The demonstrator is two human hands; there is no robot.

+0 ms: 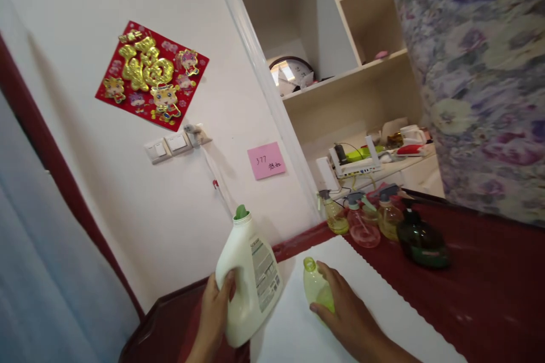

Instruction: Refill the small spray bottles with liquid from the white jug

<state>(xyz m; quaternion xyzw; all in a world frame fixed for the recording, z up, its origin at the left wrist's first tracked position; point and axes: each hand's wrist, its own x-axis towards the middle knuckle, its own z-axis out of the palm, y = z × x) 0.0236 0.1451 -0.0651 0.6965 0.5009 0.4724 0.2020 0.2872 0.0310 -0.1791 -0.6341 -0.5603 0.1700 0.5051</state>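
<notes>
My left hand (220, 298) grips the handle of a large white detergent jug (246, 289), which has a printed label on its side. The jug's cap is off, and a green pouring spout (241, 212) shows in its neck. On the white mat, my right hand (344, 306) is wrapped round a small yellow-green bottle (314, 282). That bottle has an open neck and some green-yellow liquid low inside. Jug and bottle stand apart, the jug to the left.
Several spray bottles (361, 224) stand at the back of the red table (481, 283), beside a dark green pump bottle (421, 241). Behind them, a white router (355, 165) sits on a shelf. A floral curtain (481, 96) hangs at right, a blue curtain (38, 249) at left.
</notes>
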